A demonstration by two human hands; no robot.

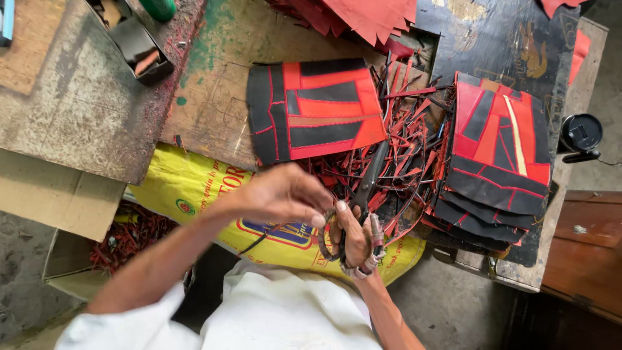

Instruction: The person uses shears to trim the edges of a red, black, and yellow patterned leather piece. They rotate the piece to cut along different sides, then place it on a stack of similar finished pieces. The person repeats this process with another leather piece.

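Observation:
My right hand point(353, 236) is closed through the wrapped handles of a pair of large scissors point(369, 188), whose blades point away toward the table. My left hand point(285, 194) sits just left of it, fingertips pinched together at the scissor handles; what they pinch is too small to tell. Beyond the hands lies a red and black stitched panel point(314, 107) on the wooden worktop point(214, 110). A fanned stack of similar red and black panels point(495, 162) rests at the right. Between them lies a heap of thin red and black offcut strips point(408, 155).
A yellow printed sack point(188, 185) hangs at the table's front edge. Red cut pieces point(363, 16) are piled at the back. A dark metal tray point(139, 45) sits at the back left, a black round object point(580, 133) at the far right, cardboard point(55, 194) lower left.

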